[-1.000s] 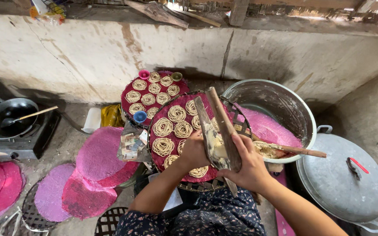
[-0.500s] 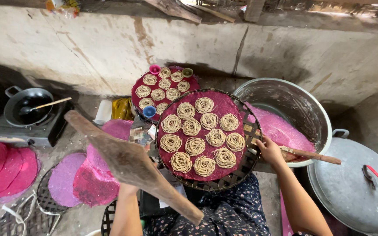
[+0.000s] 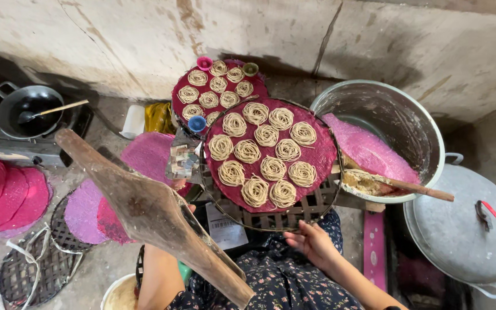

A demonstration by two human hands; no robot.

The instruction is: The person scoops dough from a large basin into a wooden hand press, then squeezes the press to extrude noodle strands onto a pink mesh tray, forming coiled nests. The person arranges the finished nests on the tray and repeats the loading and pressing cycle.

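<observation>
My left hand is mostly hidden behind a long, worn wooden press, which it holds up at a slant on the left. My right hand grips the near rim of a round woven tray. On the tray lies a pink mat with several coils of pale noodles. Behind it stands a second pink mat with noodle coils.
A large metal pot at right holds a pink mat and a wooden stick; its lid lies beside it. Loose pink mats and woven trays lie at left. A black pan sits on a stove. A concrete wall runs behind.
The wooden press has swung from above the tray to the left in my left hand. My right hand has left the press and moved to the tray's near rim.
</observation>
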